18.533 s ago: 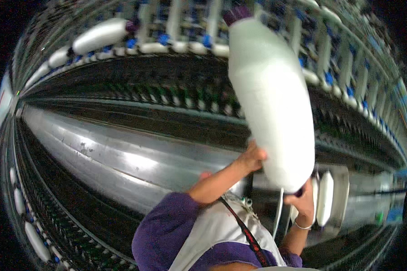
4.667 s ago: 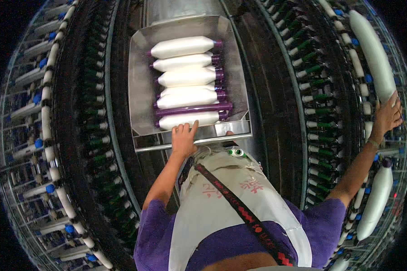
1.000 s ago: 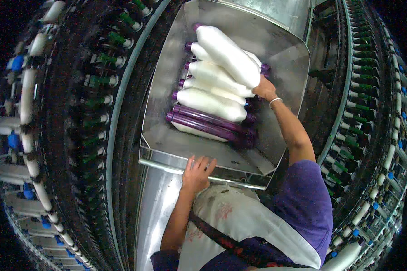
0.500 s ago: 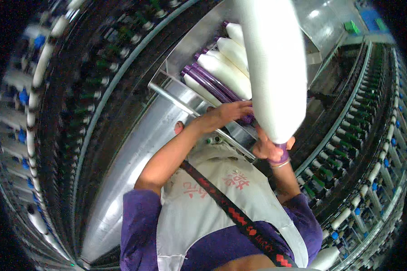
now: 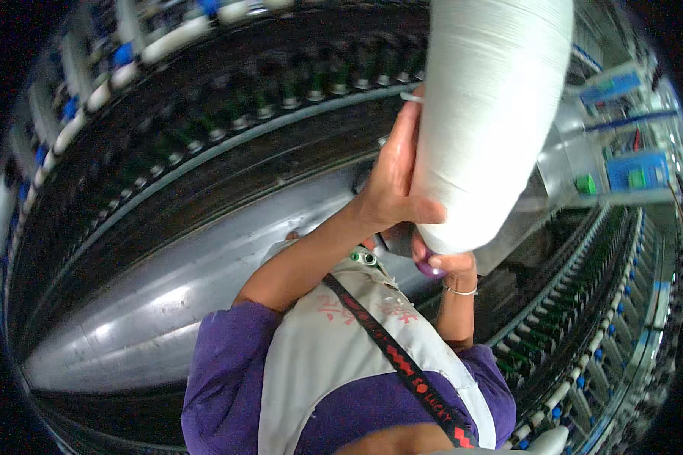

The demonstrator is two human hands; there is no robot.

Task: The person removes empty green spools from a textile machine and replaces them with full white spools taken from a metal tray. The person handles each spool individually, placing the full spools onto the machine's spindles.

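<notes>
**One white spool held at two points**

The spool is before me, its near end low by my chest and its far end beyond the top of view. My right hand is closed round the purple tube end, presumably because that is the firm part to grip. My left hand is half open, curved to the spool's left side with the thumb across its front, apparently to steady the bulk and stop it tipping.

Count: one spool in hand; one visible tube end; one bracelet on my right wrist; one pale apron; one dark strap across it. Green bobbins line the machine, too blurred to number.
</notes>
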